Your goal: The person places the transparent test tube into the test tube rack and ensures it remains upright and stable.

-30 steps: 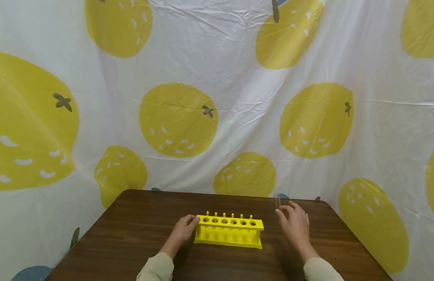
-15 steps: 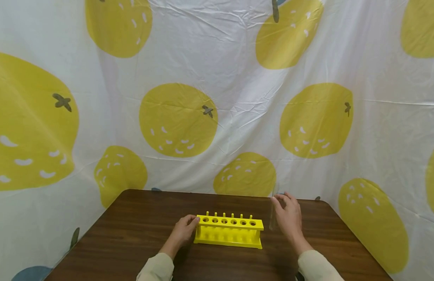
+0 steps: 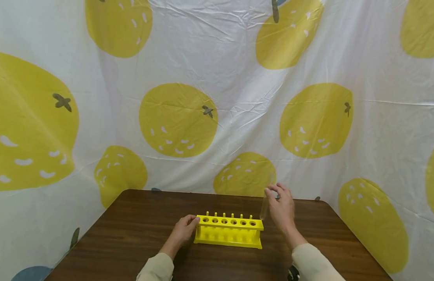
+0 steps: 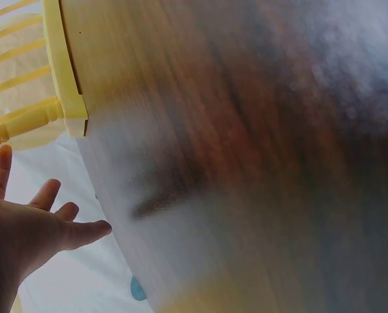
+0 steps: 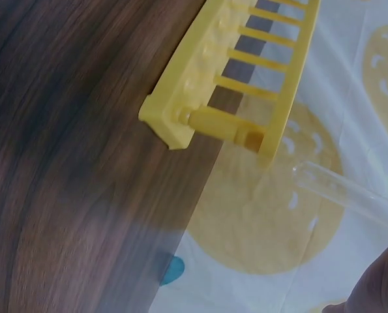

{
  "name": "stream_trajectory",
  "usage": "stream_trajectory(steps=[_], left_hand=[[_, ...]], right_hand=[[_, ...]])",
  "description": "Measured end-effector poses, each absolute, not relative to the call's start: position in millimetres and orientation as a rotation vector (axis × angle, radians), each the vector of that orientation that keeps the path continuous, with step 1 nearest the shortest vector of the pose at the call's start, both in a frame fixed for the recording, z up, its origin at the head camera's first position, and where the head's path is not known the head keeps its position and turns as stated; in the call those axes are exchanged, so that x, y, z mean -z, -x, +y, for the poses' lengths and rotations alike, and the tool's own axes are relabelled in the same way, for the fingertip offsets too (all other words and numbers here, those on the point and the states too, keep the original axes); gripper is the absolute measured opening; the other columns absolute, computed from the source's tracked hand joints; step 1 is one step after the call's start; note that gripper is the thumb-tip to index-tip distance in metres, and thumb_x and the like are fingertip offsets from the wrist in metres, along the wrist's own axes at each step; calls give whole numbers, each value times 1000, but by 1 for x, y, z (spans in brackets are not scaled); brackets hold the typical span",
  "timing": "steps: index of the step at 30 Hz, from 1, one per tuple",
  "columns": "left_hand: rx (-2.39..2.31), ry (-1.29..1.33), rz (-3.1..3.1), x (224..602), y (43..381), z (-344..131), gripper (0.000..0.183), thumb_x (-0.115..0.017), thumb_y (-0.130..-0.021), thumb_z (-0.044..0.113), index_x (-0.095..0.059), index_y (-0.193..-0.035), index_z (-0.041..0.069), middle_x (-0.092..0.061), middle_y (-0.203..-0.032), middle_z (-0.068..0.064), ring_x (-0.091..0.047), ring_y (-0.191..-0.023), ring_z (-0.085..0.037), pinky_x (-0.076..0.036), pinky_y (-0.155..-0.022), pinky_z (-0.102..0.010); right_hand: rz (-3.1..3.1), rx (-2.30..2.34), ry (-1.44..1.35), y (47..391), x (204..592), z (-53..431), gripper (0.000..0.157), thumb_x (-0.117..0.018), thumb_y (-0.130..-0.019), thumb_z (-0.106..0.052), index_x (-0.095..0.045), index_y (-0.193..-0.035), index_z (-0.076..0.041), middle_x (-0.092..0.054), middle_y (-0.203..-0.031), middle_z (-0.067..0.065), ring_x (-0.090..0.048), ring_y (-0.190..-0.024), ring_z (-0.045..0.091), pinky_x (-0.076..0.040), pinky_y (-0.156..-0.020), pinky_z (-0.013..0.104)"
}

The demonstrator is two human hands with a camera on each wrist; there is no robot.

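Observation:
A yellow test tube rack [image 3: 228, 242] stands on the brown table, its row of round holes facing up and a row of pegs along the back. My left hand [image 3: 183, 229] holds the rack's left end at the upper corner; the left wrist view has this hand [image 4: 30, 228] with its other fingers spread away from the rack [image 4: 66, 72]. My right hand [image 3: 281, 205] pinches a clear glass test tube [image 3: 264, 208] nearly upright. The tube's lower end is close to the rack's right end. In the right wrist view, the tube [image 5: 350, 192] points toward the rack's top plate [image 5: 288, 85].
The wood-grain table [image 3: 139, 234] has rounded far corners. Behind it and at both sides hangs a white cloth [image 3: 248, 128] printed with yellow fruit. No tube shows in the rack's holes.
My right hand has lifted the test tube and brought it left toward the rack, turning it upright. My left hand and the rack have stayed put.

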State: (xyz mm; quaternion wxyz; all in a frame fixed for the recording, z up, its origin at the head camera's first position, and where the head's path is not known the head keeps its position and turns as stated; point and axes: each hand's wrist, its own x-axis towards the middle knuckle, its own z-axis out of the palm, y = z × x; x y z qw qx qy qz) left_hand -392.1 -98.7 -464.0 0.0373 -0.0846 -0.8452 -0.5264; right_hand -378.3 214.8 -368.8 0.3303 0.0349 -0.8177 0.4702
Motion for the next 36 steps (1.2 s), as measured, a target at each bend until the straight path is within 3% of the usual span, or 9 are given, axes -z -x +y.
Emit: stream_trajectory(steps=[17, 23, 36], left_hand=[[1632, 271, -2594, 465, 393, -100, 44, -49, -105, 37, -60, -123, -1, -60, -125, -19, -55, -114, -36, -45, -96, -54], [1630, 257, -2598, 467, 394, -100, 43, -49, -105, 37, -60, -124, 0, -58, -128, -20, -54, -117, -37, -44, -97, -55], [1636, 237, -2602, 465, 392, -99, 42, -48, -106, 36, -60, -125, 0, -56, -131, -21, -52, -120, -39, -42, -99, -57]], right_hand=[[-2157, -1333, -117, 379, 375, 197, 36, -60, -101, -31, -67, -118, 0, -43, -147, 20, -46, -128, 41, -42, -99, 55], [-2194, -1318, -132, 379, 381, 195, 35, -60, -101, -32, -67, -117, -2, -42, -148, 19, -38, -136, 38, -38, -104, 55], [-2249, -1280, -140, 377, 388, 196, 36, -60, -101, -31, -67, -120, -1, -41, -149, 22, -34, -138, 42, -27, -110, 58]])
